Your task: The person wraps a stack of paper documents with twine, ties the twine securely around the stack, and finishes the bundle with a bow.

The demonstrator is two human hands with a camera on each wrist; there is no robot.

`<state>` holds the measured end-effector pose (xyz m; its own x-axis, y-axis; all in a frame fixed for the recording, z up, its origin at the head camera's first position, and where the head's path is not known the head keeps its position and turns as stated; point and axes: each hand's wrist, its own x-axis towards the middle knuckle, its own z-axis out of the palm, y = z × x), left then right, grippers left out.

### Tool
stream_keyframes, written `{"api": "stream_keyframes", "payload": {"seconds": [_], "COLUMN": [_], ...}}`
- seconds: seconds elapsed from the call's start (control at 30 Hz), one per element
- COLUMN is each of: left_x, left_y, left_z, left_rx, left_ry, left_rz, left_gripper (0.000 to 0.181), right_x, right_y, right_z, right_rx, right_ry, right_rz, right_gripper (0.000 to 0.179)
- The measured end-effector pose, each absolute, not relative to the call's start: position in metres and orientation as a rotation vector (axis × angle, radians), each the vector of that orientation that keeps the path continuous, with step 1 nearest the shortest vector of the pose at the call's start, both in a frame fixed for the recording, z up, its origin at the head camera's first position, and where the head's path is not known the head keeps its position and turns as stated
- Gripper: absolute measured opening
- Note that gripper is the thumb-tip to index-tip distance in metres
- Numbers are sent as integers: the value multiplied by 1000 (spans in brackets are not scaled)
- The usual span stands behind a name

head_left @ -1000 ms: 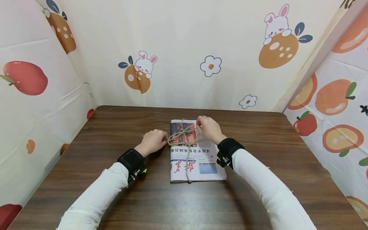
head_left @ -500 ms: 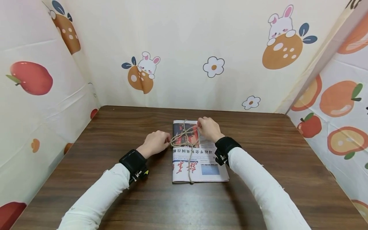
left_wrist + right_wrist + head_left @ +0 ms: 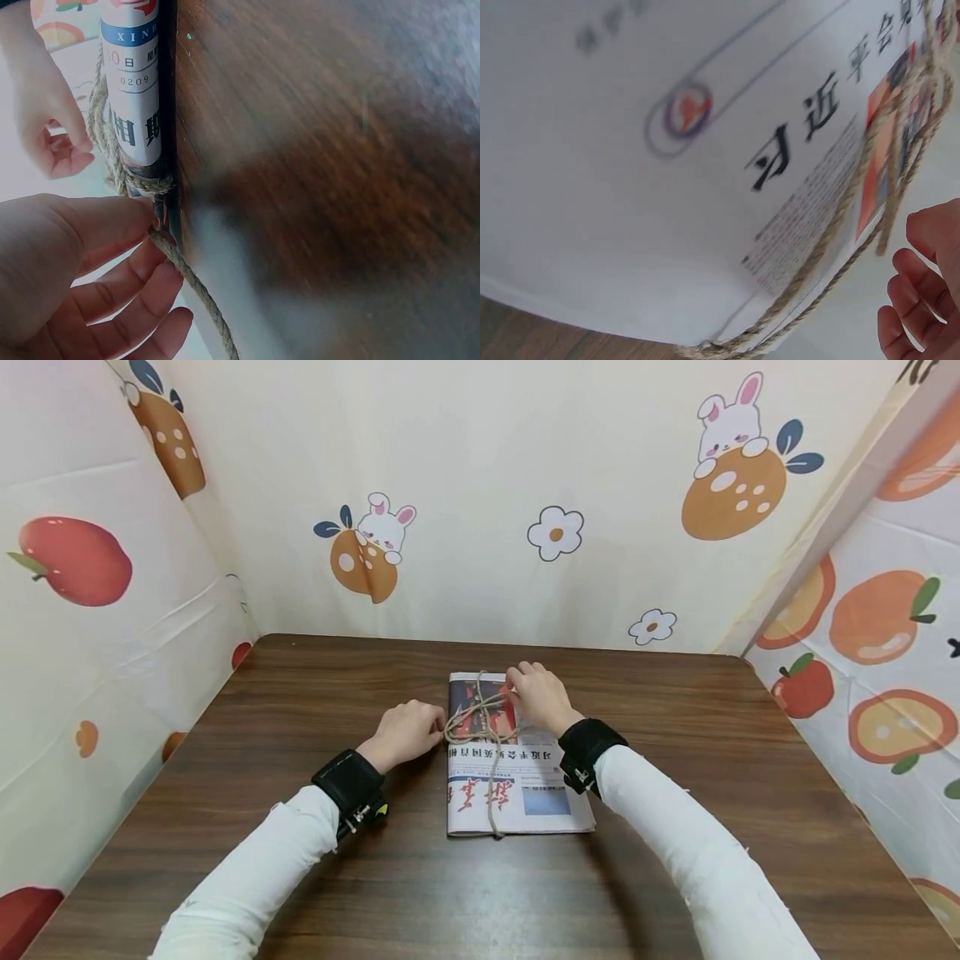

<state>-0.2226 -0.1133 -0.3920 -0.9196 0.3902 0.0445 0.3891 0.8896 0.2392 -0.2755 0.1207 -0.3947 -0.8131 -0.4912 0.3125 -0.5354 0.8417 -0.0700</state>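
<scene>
A folded newspaper stack (image 3: 480,793), tied crosswise with brown twine (image 3: 491,777), lies on the table. A bow-like knot sits near its upper left in the head view. My left hand (image 3: 408,731) is at the stack's left edge; in the left wrist view its thumb and index finger pinch a twine strand (image 3: 191,277). Over the upper part of the stack is my right hand (image 3: 542,697). In the right wrist view its fingers (image 3: 919,292) are loosely bent, apart from a loose twine end (image 3: 885,232), with nothing seen between them.
The brown wooden table (image 3: 360,893) extends around the stack. Pale curtains with fruit and rabbit prints (image 3: 465,527) stand behind it and at both sides. Black camera bands (image 3: 348,789) circle both wrists.
My right hand has shifted slightly left and let go of the twine loop, which now hangs slacker and smaller. My left hand stays nearly still at the stack's left edge.
</scene>
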Motion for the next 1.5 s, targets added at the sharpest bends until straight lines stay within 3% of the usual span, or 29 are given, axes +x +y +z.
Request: {"api": "stream_keyframes", "payload": {"seconds": [0.33,0.83,1.5], "left_x": [-222,-221,-222], "left_y": [-114,-108,-112], "left_z": [-391,-395,-395], "left_rx": [619,670,658], "left_ry": [3049,3055,3086], "left_rz": [395,417,429], "left_gripper": [3,3,6], "right_x": [-269,-264,-241], "right_y": [112,102,103], "right_z": [-395,-400,-378], "right_rx": [1053,1025,1154], "right_ry": [-2604,-2725,-2684], "right_rz": [133,-27,396], "right_gripper": [6,10,4]}}
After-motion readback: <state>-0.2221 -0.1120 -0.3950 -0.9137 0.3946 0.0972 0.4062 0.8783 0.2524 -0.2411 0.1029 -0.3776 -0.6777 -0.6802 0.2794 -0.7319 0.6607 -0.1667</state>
